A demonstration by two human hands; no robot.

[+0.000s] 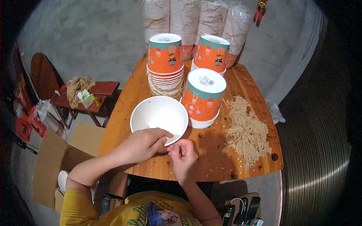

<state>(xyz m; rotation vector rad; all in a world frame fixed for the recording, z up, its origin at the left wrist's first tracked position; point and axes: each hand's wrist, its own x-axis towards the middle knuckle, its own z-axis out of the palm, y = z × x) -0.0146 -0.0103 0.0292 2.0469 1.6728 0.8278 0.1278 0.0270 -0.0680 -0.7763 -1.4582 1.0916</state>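
A white-lined paper bucket (141,113) is tipped toward me at the table's near edge, its mouth facing up. My left hand (142,146) grips its near rim, thumb inside the mouth. Close beside it, my right hand (182,155) pinches finger and thumb together against the outside of the bucket, just below the rim. Whatever lies between those fingertips is too small to make out. To the right is a tangled heap of tan cords (247,133). Beyond the bucket, an upside-down stack of orange buckets (165,58) has tan cords hanging around its lower rims.
Two more upside-down bucket stacks, one near (201,103) and one farther back (211,54), stand on the wooden table (117,139). Plastic-wrapped bucket stacks (184,22) line the back. A cardboard box (49,165) and a red bench (103,88) are at left; a ribbed shutter (316,143) is at right.
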